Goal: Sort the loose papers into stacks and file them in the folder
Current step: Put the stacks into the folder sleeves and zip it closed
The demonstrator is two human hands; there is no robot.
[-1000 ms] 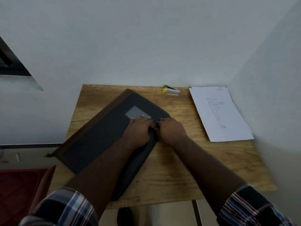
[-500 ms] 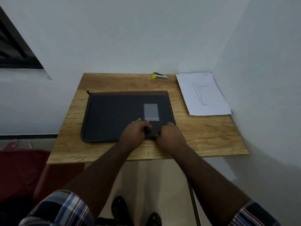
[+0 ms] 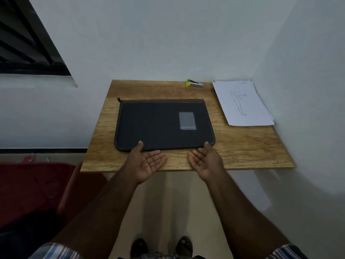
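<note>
Here both hands (image 3: 148,162) (image 3: 206,161) lie open, palms up, just before the closed folder (image 3: 158,126).

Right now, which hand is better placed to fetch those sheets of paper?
The right hand, probably: the papers lie at the table's far right corner, on its side. The left hand would have to cross the folder.

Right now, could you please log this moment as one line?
folder: closed, flat | papers: stacked beside it | left hand: open | right hand: open
</note>
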